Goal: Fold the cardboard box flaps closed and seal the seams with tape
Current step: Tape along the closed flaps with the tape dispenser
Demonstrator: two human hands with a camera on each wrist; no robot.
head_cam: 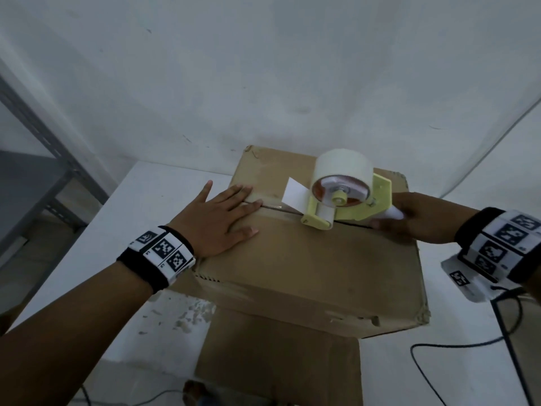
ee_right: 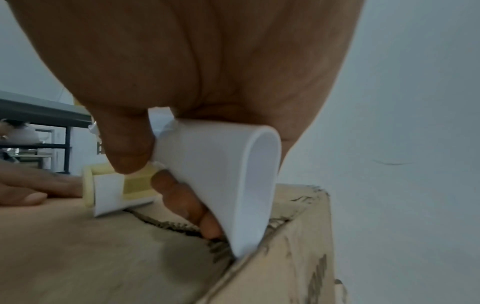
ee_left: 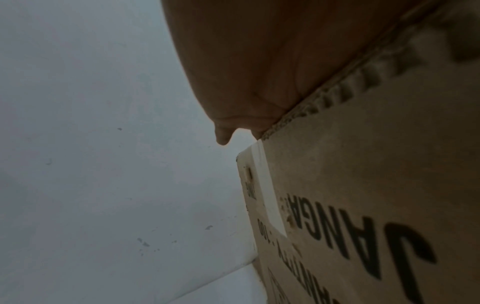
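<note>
A brown cardboard box [head_cam: 307, 265] stands on the white table, its top flaps folded down and meeting at a centre seam [head_cam: 354, 225]. My left hand [head_cam: 216, 221] lies flat with spread fingers on the flaps at the seam's left end. My right hand [head_cam: 404, 221] grips the white handle [ee_right: 221, 174] of a yellow tape dispenser [head_cam: 345, 200], which carries a white tape roll [head_cam: 342, 168]. The dispenser's roller [head_cam: 317, 221] sits on the seam near the middle. The left wrist view shows my palm [ee_left: 259, 61] on the box's top edge and the printed side [ee_left: 376, 205].
A loose cardboard sheet [head_cam: 278, 361] lies under the box at the table's front edge. Grey metal shelving [head_cam: 38, 177] stands to the left. A black cable [head_cam: 456, 347] runs over the table at the right. A white wall [head_cam: 263, 68] is close behind the box.
</note>
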